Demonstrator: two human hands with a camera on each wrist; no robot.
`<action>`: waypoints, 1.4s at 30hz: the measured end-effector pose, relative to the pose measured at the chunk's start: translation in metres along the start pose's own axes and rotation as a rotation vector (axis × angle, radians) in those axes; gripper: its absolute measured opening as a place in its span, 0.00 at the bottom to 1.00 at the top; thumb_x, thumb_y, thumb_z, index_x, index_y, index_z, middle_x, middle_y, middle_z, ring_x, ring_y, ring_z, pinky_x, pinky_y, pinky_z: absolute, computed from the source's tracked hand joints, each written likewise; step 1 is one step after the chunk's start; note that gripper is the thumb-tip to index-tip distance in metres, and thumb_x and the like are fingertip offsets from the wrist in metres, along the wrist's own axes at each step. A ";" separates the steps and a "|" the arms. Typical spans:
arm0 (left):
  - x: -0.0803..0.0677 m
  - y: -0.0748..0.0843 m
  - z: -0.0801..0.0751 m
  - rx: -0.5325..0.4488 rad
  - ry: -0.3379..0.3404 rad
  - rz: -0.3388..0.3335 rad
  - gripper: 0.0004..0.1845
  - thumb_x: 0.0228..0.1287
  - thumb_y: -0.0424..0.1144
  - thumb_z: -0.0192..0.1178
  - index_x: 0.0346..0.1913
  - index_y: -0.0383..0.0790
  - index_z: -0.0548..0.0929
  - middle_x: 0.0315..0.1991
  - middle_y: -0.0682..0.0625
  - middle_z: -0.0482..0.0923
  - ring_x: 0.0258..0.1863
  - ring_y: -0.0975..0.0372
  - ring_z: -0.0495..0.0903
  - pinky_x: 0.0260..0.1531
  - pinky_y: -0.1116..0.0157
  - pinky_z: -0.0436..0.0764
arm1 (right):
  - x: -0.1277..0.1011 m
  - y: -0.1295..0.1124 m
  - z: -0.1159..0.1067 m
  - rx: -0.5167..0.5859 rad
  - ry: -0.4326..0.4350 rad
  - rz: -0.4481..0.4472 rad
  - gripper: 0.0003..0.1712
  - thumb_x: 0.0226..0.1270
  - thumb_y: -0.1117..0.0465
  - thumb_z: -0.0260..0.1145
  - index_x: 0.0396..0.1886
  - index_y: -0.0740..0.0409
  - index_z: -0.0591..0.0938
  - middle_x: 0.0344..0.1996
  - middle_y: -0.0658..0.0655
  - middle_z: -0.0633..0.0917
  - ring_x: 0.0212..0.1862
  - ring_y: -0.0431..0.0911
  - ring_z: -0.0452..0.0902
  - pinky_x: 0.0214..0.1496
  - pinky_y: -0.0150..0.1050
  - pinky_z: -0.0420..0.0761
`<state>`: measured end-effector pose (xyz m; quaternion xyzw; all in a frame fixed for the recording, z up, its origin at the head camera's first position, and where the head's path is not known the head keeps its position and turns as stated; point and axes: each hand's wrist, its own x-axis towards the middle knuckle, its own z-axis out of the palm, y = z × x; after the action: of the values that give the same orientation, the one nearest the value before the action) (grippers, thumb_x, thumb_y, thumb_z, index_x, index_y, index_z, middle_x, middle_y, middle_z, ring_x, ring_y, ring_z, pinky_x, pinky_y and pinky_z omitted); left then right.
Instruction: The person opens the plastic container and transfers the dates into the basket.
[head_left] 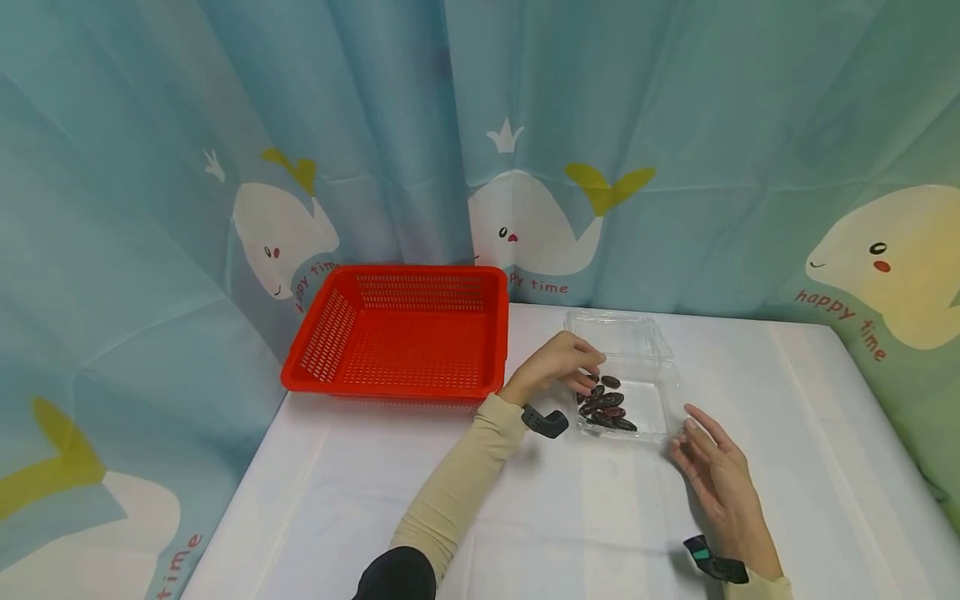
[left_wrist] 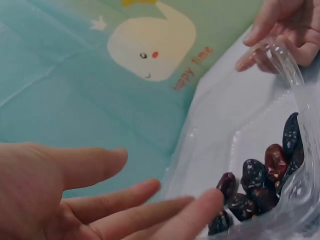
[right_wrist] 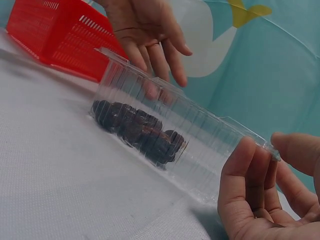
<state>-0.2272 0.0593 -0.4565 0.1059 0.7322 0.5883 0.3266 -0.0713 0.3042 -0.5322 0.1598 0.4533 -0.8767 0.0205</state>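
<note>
Your left hand [head_left: 558, 362]: relaxed fingers over dates [head_left: 606, 407] | your right hand [head_left: 716, 475]: flat fingers touching clear box [head_left: 660, 400] corner

Open clear container [head_left: 645, 392] of dark dates [head_left: 606, 407]

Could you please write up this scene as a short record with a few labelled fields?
Setting: white table in front of a blue whale-print curtain
Container: clear plastic clamshell box, lid open
Contents: dark red dates clustered at the box's left side
Left hand: fingers reach down over the dates; no date visibly held
Right hand: fingers straight, at the box's right rim
Basket: red perforated basket left of the box, nothing visible inside
</note>
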 end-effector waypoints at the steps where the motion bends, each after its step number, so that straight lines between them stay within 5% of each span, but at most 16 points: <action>1: 0.000 0.001 0.002 0.026 0.004 0.000 0.21 0.77 0.37 0.60 0.63 0.24 0.81 0.58 0.26 0.82 0.53 0.39 0.88 0.41 0.57 0.91 | 0.000 0.000 0.000 -0.002 0.000 0.000 0.17 0.80 0.64 0.61 0.61 0.41 0.83 0.42 0.46 0.81 0.41 0.36 0.81 0.46 0.29 0.86; 9: 0.000 0.006 0.022 0.265 0.037 -0.038 0.18 0.76 0.40 0.61 0.58 0.28 0.86 0.56 0.35 0.83 0.45 0.43 0.89 0.34 0.60 0.91 | 0.000 0.000 0.000 0.011 -0.010 0.001 0.18 0.80 0.64 0.61 0.61 0.42 0.83 0.42 0.47 0.81 0.41 0.36 0.81 0.46 0.29 0.86; 27: 0.011 -0.002 0.039 0.223 0.018 -0.040 0.16 0.76 0.34 0.60 0.55 0.23 0.85 0.50 0.31 0.87 0.45 0.43 0.90 0.37 0.59 0.91 | 0.001 0.000 -0.001 -0.028 0.039 0.020 0.17 0.79 0.61 0.63 0.61 0.39 0.82 0.44 0.45 0.80 0.42 0.35 0.80 0.47 0.28 0.85; 42: 0.020 -0.007 0.054 0.462 0.021 0.054 0.12 0.71 0.33 0.64 0.50 0.30 0.90 0.45 0.42 0.90 0.34 0.58 0.87 0.34 0.70 0.88 | 0.000 0.002 0.002 -0.040 0.049 0.009 0.16 0.79 0.61 0.63 0.58 0.37 0.83 0.45 0.46 0.78 0.41 0.35 0.80 0.46 0.27 0.85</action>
<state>-0.2080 0.1111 -0.4755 0.1915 0.8475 0.4149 0.2703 -0.0714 0.3015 -0.5331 0.1828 0.4703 -0.8632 0.0166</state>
